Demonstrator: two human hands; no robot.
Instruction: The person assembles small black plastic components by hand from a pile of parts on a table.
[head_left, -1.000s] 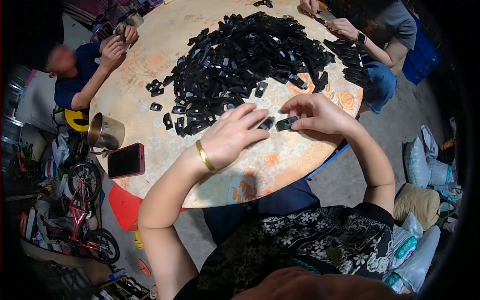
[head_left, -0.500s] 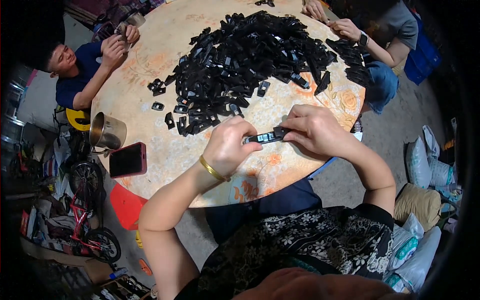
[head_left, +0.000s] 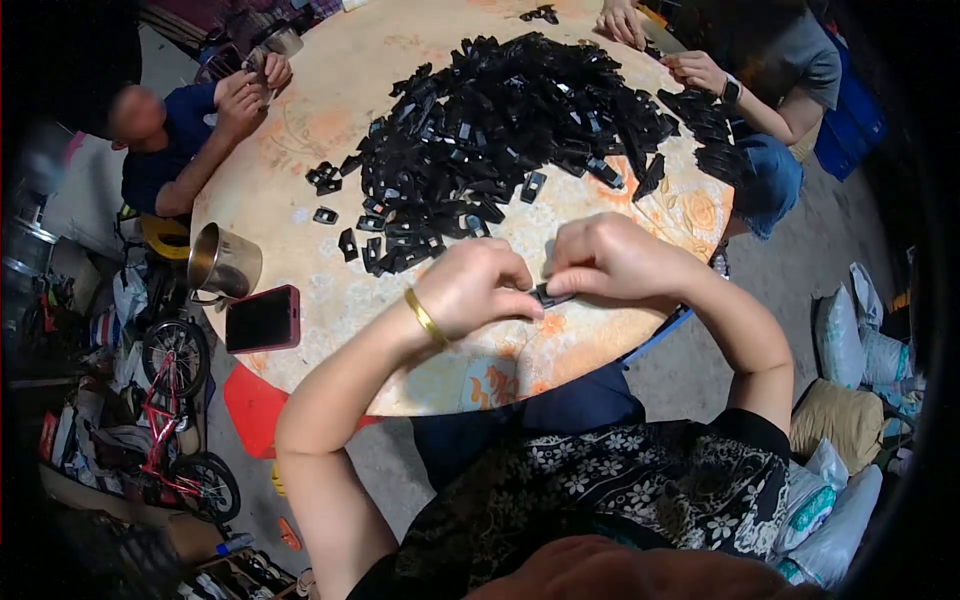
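Close to the table's near edge, my left hand (head_left: 470, 290) and my right hand (head_left: 612, 258) pinch a small black plastic part (head_left: 548, 295) between them. Thumbs and curled fingers cover most of it, so only a short dark stretch shows. A gold-coloured bangle (head_left: 428, 317) circles my left wrist. Just beyond both hands lies a big heap of similar black plastic parts (head_left: 490, 130), several of them with a pale or shiny window. A few loose parts (head_left: 325, 215) are scattered along the heap's left side.
A metal mug (head_left: 225, 262) and a phone in a red case (head_left: 263, 320) sit on the round patterned table (head_left: 400, 385) at left. Two people work across the table, one person (head_left: 175, 140) left, another's hand (head_left: 697, 72) right. Bagged goods (head_left: 840, 410) and a red bicycle (head_left: 165, 420) stand on the floor.
My hands have come closer together, and the part, visible lengthwise between them before, is now mostly covered by fingers. The whole view has shifted slightly.
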